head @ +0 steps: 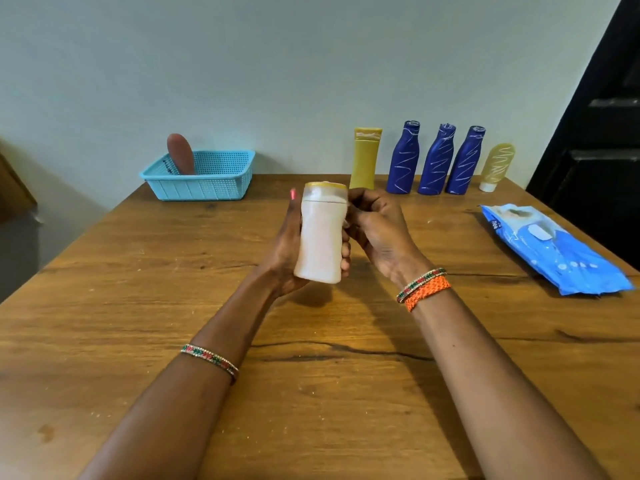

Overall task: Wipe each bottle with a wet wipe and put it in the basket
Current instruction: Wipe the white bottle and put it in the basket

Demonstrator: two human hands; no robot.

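Head view: your left hand (287, 251) grips a white bottle (322, 233) upright above the wooden worktop (173, 306), fingers wrapped round its lower body. Your right hand (377, 230) is curled against the bottle's upper right side; whether it holds a wipe cannot be told. At the far edge a blue basket (207, 188) holds one brown bottle (180, 154), leaning. To the right stand a yellow bottle (365, 157), three dark blue bottles (435, 161) and a pale yellow tube (496, 166) on its white cap. A blue wipes pack (554, 251) lies flat at the right.
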